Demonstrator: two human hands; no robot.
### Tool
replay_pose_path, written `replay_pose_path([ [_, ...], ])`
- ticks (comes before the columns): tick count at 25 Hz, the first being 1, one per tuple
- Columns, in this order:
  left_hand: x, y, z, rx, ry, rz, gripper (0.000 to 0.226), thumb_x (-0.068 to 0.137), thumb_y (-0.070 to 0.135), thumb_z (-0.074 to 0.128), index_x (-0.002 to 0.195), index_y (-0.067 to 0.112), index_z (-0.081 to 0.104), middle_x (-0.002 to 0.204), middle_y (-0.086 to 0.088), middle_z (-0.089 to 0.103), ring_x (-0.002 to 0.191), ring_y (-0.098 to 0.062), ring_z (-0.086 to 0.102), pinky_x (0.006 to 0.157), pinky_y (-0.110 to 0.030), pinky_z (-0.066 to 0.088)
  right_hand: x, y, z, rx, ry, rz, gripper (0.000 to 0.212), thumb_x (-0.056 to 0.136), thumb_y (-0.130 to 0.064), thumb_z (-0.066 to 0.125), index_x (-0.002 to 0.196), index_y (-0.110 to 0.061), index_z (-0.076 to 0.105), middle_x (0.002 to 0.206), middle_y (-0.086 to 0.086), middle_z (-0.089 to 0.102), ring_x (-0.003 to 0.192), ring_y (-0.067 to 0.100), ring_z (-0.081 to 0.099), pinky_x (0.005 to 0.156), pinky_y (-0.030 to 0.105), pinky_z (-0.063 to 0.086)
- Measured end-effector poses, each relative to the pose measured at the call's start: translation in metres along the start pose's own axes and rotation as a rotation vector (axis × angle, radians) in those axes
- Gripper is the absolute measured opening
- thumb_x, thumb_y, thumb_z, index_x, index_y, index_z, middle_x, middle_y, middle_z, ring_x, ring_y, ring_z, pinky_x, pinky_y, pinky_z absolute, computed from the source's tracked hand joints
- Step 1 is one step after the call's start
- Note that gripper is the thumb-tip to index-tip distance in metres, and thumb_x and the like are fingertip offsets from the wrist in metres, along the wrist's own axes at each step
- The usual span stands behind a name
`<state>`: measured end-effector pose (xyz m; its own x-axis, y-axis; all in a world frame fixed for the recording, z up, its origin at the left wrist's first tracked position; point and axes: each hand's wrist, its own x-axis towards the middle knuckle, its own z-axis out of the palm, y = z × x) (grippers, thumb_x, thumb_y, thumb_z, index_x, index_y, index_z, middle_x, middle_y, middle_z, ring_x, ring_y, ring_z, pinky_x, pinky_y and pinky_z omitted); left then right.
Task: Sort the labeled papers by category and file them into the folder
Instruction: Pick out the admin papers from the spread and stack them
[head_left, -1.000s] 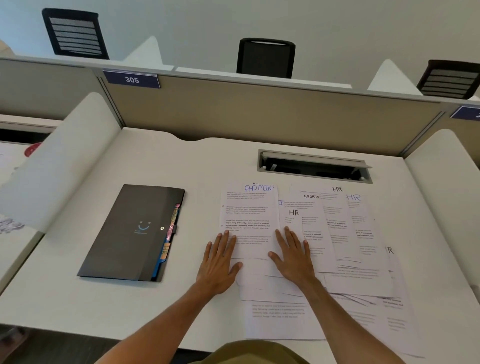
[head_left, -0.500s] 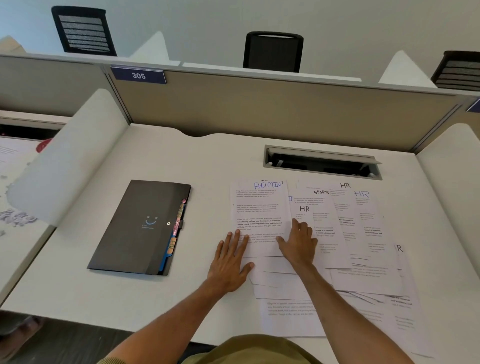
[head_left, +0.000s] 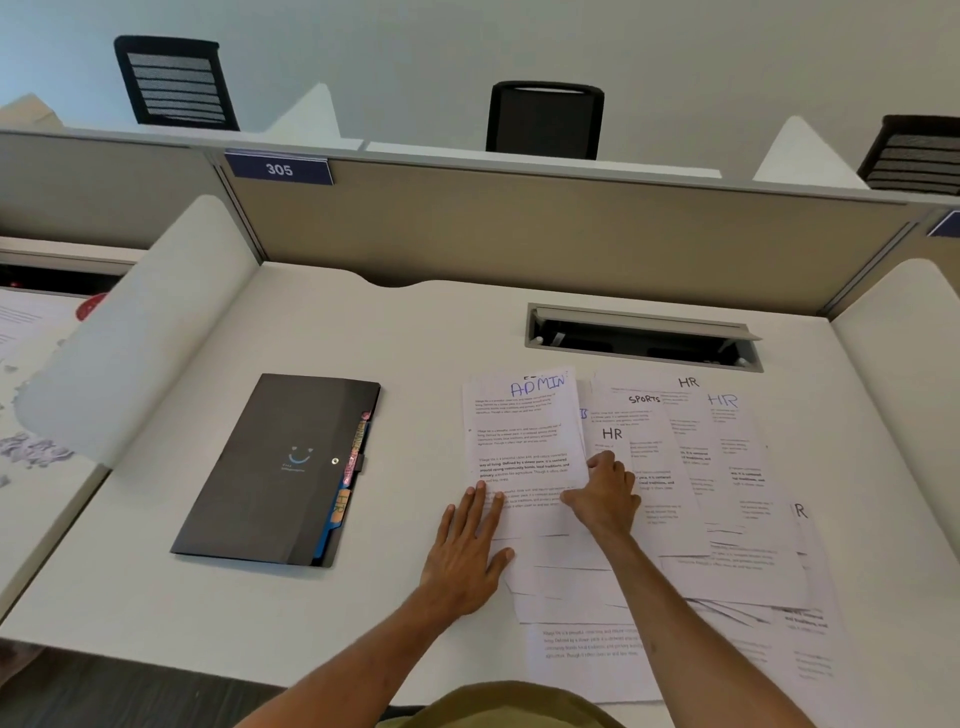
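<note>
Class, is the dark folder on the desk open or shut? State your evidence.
Shut. The dark folder lies flat with its front cover down; only the coloured index tabs peek out along its right edge.

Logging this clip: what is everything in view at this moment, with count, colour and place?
folder: one, dark grey with coloured tabs, on the desk left of the papers
papers: overlapping spread, count unclear, white, centre-right of the desk; labels SPORTS and HR are readable
ADMIN sheet: one, white with blue lettering, on top at the left of the spread
desk: one, white
cable hatch: one, grey, behind the papers
partition: one, beige, at the desk's far edge
number plate: one, dark blue, reads 305, on the partition
chairs: three, black, beyond the partition
left hand: flat, fingers on the ADMIN sheet's lower left
right hand: fingers curled at the ADMIN sheet's right edge; grip unclear
</note>
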<state>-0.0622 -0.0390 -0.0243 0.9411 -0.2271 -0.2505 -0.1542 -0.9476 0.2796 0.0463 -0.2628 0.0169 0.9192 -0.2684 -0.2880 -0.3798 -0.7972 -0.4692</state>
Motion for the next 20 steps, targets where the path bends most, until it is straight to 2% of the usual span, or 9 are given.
replay_pose_path([
  [3, 0.0, 0.004, 0.001, 0.008, -0.01, 0.003, 0.079, 0.108, 0.064, 0.016, 0.164, 0.029, -0.029, 0.171, 0.0, -0.038, 0.159, -0.02, -0.033, 0.132, -0.045, -0.013, -0.005, 0.004, -0.004, 0.083, 0.072, 0.026, 0.05, 0.081, -0.013, 0.085, 0.114, -0.02, 0.049, 0.111, 0.005, 0.063, 0.104, 0.025, 0.052, 0.088, 0.04, 0.042],
  [8, -0.001, 0.008, -0.002, -0.005, -0.015, 0.009, 0.075, 0.11, 0.061, 0.018, 0.167, 0.032, -0.021, 0.172, 0.001, -0.035, 0.159, -0.02, -0.031, 0.132, -0.045, -0.015, -0.012, 0.013, -0.012, 0.012, 0.216, -0.039, 0.02, 0.089, -0.023, 0.081, 0.09, -0.022, 0.062, 0.084, 0.001, 0.068, 0.079, 0.023, 0.056, 0.074, 0.035, 0.044],
  [12, -0.002, 0.009, -0.008, -0.03, -0.022, -0.014, 0.071, 0.111, 0.06, 0.017, 0.168, 0.032, -0.015, 0.172, 0.0, -0.034, 0.159, -0.02, -0.031, 0.131, -0.043, -0.018, -0.013, 0.017, -0.025, -0.088, 0.312, -0.136, 0.004, 0.092, -0.017, 0.077, 0.091, -0.017, 0.074, 0.087, 0.002, 0.07, 0.077, 0.021, 0.06, 0.066, 0.035, 0.054],
  [17, -0.003, 0.01, -0.018, -0.038, -0.08, -0.009, 0.082, 0.1, 0.067, -0.001, 0.171, 0.027, -0.003, 0.178, -0.002, -0.016, 0.164, -0.023, -0.017, 0.133, -0.05, -0.008, -0.015, 0.01, -0.042, 0.094, 0.186, -0.09, 0.005, 0.102, -0.021, 0.059, 0.1, -0.017, 0.058, 0.086, 0.0, 0.065, 0.072, 0.021, 0.062, 0.059, 0.031, 0.05],
  [20, -0.008, 0.014, -0.024, -0.007, -0.121, 0.028, 0.072, 0.109, 0.059, 0.008, 0.171, 0.023, 0.001, 0.179, -0.001, -0.01, 0.164, -0.022, -0.015, 0.133, -0.05, -0.008, -0.017, 0.013, -0.041, 0.155, 0.046, -0.06, 0.023, 0.1, -0.029, 0.064, 0.118, -0.019, 0.056, 0.096, -0.007, 0.065, 0.078, 0.023, 0.068, 0.066, 0.036, 0.056],
])
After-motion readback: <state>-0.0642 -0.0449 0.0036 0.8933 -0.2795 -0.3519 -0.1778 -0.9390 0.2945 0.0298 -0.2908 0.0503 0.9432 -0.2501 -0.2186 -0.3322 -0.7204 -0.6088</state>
